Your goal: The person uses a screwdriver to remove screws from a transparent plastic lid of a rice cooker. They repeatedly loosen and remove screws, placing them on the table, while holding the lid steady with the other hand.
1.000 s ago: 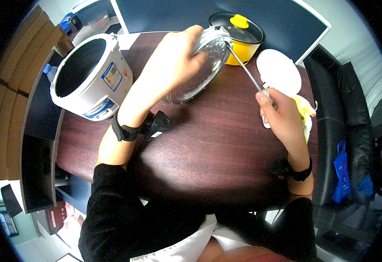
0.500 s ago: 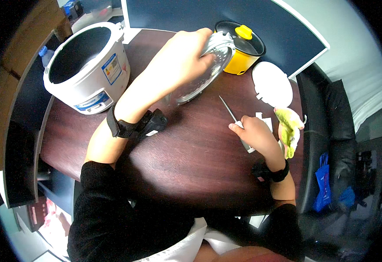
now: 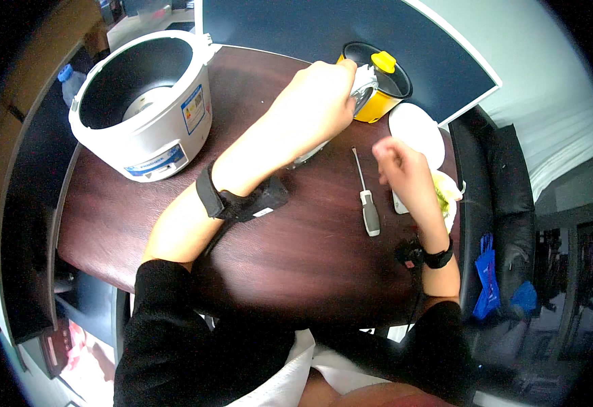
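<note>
My left hand [image 3: 317,112] grips a silver metal lid with perforations [image 3: 363,89] at the back middle, hiding much of it. My right hand [image 3: 398,166] is empty in the air at the right, its fingers loosely bent and apart. Just left of that hand a screwdriver [image 3: 369,212] with a grey and white handle lies on the dark wood-look table [image 3: 276,251]. A white oval cover [image 3: 418,125] lies behind my right hand, and a green and white cloth [image 3: 445,200] is beside it at the right edge.
A white rice cooker body [image 3: 174,136] stands open at the left. A yellow pot with black lid [image 3: 371,108] sits behind the metal lid. Also visible are a dark blue partition [image 3: 276,20], a plastic bottle [image 3: 71,85], a black sofa [image 3: 510,169] and a blue bag [image 3: 486,278].
My right hand has let go of the screwdriver, which now lies on the table, and has moved up from it. My left hand has shifted right with the metal lid, now largely hidden behind it.
</note>
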A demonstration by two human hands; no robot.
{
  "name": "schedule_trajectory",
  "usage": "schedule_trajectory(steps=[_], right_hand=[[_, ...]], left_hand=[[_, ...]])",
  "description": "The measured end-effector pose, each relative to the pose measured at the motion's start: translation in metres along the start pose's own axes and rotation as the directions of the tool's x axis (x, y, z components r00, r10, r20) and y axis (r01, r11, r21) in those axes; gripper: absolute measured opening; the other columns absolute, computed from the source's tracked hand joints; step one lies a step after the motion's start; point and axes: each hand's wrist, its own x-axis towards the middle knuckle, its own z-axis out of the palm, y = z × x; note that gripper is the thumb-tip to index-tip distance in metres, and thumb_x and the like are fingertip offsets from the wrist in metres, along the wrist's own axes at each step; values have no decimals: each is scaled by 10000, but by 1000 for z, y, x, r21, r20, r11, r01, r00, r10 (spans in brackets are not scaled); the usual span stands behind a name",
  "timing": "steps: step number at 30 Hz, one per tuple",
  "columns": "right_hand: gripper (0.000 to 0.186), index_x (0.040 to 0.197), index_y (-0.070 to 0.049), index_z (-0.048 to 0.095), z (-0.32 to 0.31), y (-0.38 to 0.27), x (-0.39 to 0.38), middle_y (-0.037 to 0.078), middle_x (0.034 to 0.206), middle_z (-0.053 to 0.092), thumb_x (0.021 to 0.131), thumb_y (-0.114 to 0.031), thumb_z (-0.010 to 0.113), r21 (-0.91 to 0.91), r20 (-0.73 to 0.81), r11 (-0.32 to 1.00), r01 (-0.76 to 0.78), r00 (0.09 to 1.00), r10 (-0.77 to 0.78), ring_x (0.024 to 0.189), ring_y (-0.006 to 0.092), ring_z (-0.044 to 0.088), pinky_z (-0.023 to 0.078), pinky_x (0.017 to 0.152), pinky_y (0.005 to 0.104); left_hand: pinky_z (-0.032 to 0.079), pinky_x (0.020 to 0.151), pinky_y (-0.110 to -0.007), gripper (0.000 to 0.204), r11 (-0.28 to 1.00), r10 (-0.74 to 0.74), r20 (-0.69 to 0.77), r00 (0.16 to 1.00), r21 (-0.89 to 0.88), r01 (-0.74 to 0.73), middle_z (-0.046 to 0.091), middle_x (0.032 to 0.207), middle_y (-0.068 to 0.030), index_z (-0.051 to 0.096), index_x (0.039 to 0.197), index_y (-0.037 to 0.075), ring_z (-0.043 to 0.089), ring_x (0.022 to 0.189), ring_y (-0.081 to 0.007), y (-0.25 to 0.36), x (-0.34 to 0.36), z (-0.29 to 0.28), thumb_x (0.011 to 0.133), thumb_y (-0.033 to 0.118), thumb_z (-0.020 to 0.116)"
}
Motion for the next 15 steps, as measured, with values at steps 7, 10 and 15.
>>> schedule_trajectory(steps=[7,10,15], right_hand=[[164,904,3,595,12,-52,34,14,623,562,898,-159,566,318,-202,924,215,967,-155,499,63,533,420,456,200],[160,889,3,596,17,-52,39,17,631,567,895,-156,573,314,-213,926,211,966,-148,500,60,531,415,452,199],[112,863,-2,594,17,-57,38,16,639,581,885,-111,579,276,-248,938,209,958,-141,490,54,524,402,444,199]], left_hand=[[497,661,-455,199,998,-2,-23,1000,-69,0,602,759,-263,516,873,-45,609,750,-407,1,0,-1,766,103,596],[500,627,-459,191,988,16,-55,998,-153,-24,602,733,-256,520,869,-41,609,709,-410,5,-3,0,774,107,594],[504,612,-460,162,976,76,-114,991,-195,-97,597,696,-257,527,829,-54,609,681,-414,3,-4,0,767,78,597]])
